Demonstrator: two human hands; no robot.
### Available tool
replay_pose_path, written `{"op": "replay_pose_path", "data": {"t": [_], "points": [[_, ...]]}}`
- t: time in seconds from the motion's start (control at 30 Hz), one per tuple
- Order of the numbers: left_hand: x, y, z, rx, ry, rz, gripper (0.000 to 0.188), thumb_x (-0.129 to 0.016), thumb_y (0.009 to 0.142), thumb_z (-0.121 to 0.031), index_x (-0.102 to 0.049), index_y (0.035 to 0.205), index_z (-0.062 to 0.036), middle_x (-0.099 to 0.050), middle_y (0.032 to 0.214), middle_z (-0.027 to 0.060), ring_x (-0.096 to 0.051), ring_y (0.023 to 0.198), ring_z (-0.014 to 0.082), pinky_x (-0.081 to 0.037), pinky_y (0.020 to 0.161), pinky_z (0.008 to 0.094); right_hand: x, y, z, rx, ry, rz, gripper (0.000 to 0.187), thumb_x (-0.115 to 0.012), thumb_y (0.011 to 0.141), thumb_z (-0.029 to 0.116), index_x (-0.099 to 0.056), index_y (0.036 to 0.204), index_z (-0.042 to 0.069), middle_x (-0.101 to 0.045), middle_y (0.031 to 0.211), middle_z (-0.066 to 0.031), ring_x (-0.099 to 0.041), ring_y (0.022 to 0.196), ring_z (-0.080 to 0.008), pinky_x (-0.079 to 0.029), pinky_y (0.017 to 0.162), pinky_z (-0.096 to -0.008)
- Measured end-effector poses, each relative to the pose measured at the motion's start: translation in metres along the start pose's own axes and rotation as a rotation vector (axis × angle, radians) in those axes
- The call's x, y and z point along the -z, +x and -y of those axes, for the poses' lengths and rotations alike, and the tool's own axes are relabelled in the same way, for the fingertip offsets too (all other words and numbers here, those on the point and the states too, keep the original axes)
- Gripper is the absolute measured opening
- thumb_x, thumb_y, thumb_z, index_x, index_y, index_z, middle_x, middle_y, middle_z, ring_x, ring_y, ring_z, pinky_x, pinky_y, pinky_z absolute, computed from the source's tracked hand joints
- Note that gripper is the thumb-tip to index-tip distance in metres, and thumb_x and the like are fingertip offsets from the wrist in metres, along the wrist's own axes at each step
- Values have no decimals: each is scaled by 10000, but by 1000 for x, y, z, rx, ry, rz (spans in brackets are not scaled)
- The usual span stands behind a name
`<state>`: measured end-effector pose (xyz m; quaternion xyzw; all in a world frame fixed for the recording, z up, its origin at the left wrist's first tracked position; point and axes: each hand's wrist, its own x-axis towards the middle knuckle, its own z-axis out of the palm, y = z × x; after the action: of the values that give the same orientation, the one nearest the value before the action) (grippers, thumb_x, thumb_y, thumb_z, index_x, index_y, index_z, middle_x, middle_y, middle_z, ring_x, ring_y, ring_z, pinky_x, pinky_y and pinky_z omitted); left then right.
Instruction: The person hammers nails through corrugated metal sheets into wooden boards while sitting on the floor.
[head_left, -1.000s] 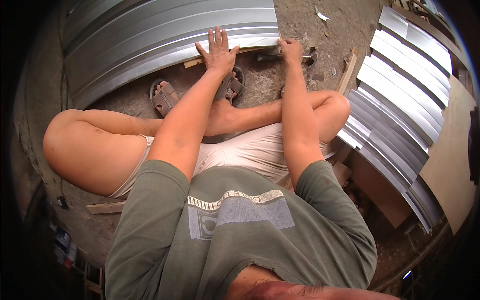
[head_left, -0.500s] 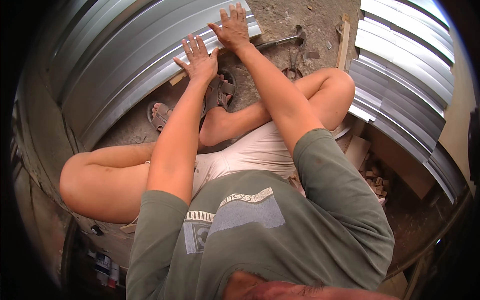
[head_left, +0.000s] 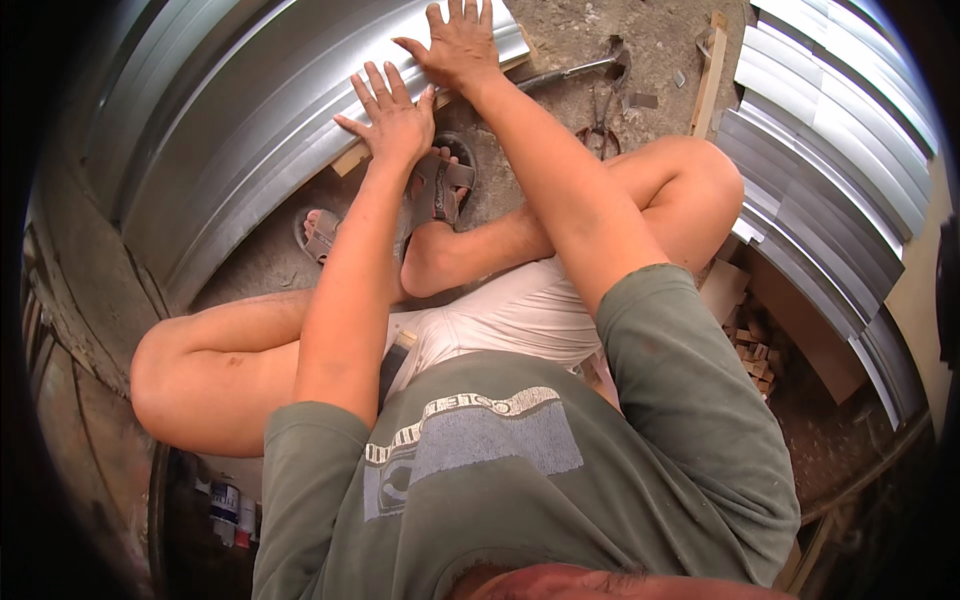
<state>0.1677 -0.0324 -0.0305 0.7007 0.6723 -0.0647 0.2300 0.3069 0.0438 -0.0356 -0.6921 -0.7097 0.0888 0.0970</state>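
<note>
A long, ribbed sheet of silvery metal lies ahead of me, running from the far middle toward the left. My left hand rests on its near part, palm down with fingers spread. Just to the right and farther off, my right hand is also spread flat on the sheet, near its right end. Neither hand grips anything. A strip of wood shows under the sheet's near edge. Right of my hands, a hammer lies on the ground, with dark-handled pliers or snips close by.
A wooden batten lies beyond my right knee. More metal sheets are stacked at the right. Small wood blocks are heaped below them. A small metal plate lies by the hammer. Small containers stand at lower left.
The view has shifted a little, so the ground things sit farther right. Both hands have moved slightly left and away over the sheet, still spread flat.
</note>
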Motion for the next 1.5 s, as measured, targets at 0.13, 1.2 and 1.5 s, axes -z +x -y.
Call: {"op": "replay_pose_path", "data": {"t": [0.13, 1.2, 1.5], "points": [[5, 2, -5, 16, 27, 7, 820, -317, 1021, -608, -97, 1623, -96, 75, 1695, 138, 148, 1547, 356, 62, 1079, 807, -2, 6, -2, -24, -2, 20, 911, -354, 914, 794, -520, 1424, 59, -398, 1529, -242, -226, 1489, -430, -102, 1207, -602], [27, 27, 7, -145, 44, 180, 868, -402, 987, -660, -93, 1628, -163, 133, 1675, 196, 160, 1542, 375, 54, 1042, 836, -15, 28, -54, -64, 102, -201, 962, -379, 902, 807, -419, 1507, 60, -366, 1556, -238, -182, 1512, -428, -127, 1242, -521], [27, 32, 18, -118, 70, 177, 888, -382, 976, -691, -69, 1631, -180, 119, 1676, 203, 157, 1541, 384, 51, 1037, 840, 12, 34, -50, -106, -5, -98, 840, -405, 986, 641, -376, 1513, -12, -335, 1571, -266, -198, 1501, -437, -153, 1238, -517]]}}
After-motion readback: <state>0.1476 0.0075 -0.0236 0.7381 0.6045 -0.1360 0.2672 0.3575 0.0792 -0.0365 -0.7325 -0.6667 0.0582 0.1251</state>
